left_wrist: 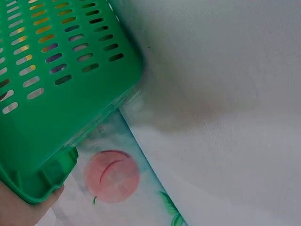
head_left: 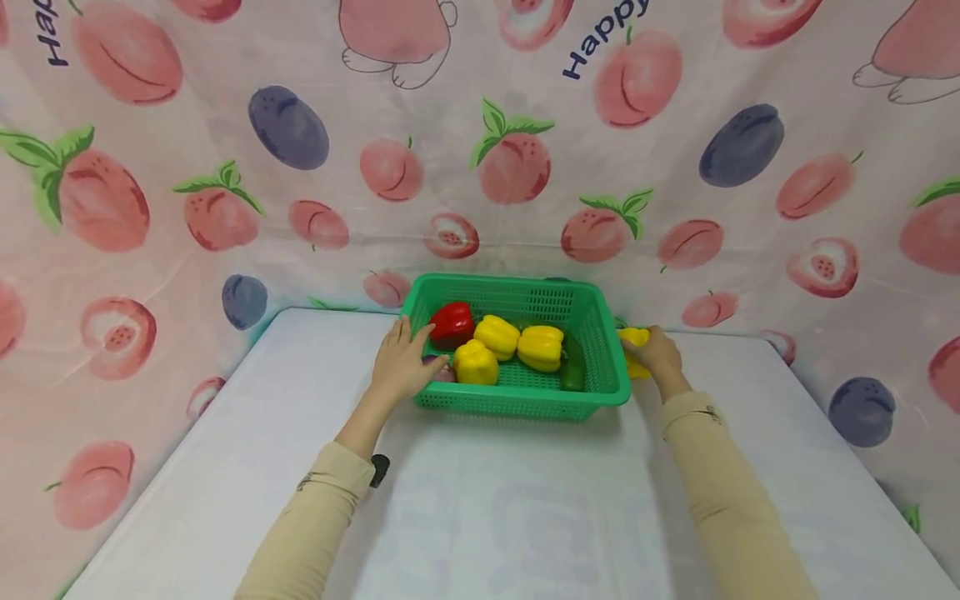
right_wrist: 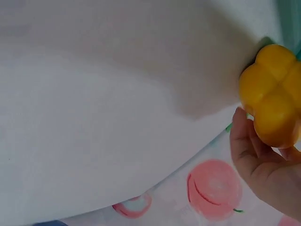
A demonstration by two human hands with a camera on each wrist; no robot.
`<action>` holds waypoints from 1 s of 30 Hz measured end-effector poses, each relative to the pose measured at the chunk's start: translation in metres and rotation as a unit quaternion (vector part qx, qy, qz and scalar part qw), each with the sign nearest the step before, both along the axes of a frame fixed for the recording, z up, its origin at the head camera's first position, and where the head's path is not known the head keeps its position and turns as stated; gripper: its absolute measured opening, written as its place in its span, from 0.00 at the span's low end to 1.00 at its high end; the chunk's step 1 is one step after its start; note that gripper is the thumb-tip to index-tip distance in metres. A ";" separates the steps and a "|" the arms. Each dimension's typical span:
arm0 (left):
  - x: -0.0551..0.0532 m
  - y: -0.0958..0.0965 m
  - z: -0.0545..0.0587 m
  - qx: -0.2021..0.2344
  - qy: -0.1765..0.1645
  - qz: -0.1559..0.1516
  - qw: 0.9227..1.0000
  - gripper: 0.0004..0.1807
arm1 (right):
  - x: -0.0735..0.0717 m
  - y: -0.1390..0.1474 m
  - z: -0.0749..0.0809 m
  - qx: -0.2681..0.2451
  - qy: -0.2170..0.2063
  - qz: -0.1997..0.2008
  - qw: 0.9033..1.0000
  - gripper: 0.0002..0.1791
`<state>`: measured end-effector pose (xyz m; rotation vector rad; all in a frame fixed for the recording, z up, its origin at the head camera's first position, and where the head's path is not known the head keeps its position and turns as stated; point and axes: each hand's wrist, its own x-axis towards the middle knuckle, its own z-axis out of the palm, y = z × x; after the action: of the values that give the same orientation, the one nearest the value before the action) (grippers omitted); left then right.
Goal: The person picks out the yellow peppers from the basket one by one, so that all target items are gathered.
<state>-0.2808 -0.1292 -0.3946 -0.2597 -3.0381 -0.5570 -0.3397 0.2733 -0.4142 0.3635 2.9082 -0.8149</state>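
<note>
Beneath the fingers of your left hand (head_left: 401, 362) and right hand (head_left: 662, 354), the white table (head_left: 487, 500) is carrying a green basket (head_left: 502, 403). Your left fingers are lying spread over its left rim; I cannot tell whether they are clamping it. It is looking like light, slightly flexible plastic, so the thicker rim is probably offering the surest hold. To the right of those fingers, a red pepper (head_left: 452, 327) and three yellow peppers (head_left: 476, 363) are sitting inside.

Your right fingers are gripping a fourth yellow pepper (right_wrist: 275, 96) just outside the basket's right wall, which is standing to their left. Its skin is looking smooth and glossy, so you are likely handling something light, firm and rather slippery; a hard squeeze may be risking bruises. The grooves between its lobes are probably giving your fingertips the best seat.
</note>
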 end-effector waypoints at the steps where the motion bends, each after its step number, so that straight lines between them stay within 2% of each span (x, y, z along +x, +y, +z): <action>1: 0.000 0.000 -0.001 0.000 -0.001 0.000 1.000 0.37 | 0.001 0.000 0.000 0.005 0.001 0.003 1.000 0.39; 6: 0.001 -0.002 -0.004 0.005 -0.004 0.005 1.000 0.37 | 0.001 -0.003 0.001 0.025 0.009 0.017 1.000 0.42; 12: -0.002 0.000 -0.002 0.006 0.001 0.001 1.000 0.37 | 0.002 0.001 0.004 0.033 0.010 0.002 0.999 0.43; 20: -0.004 0.000 -0.001 -0.002 -0.002 -0.001 1.000 0.37 | 0.004 -0.001 0.019 0.046 0.035 0.022 0.998 0.40; 27: -0.001 -0.001 0.000 -0.003 -0.001 -0.002 1.000 0.37 | 0.006 -0.012 0.032 0.047 0.058 0.002 0.997 0.37; 30: 0.000 -0.001 0.000 -0.001 -0.002 -0.003 1.000 0.37 | 0.007 -0.016 0.038 0.051 0.069 0.006 0.996 0.36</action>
<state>-0.2808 -0.1298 -0.3945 -0.2670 -3.0419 -0.5553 -0.3329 0.2574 -0.3763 0.3101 3.0858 -0.7193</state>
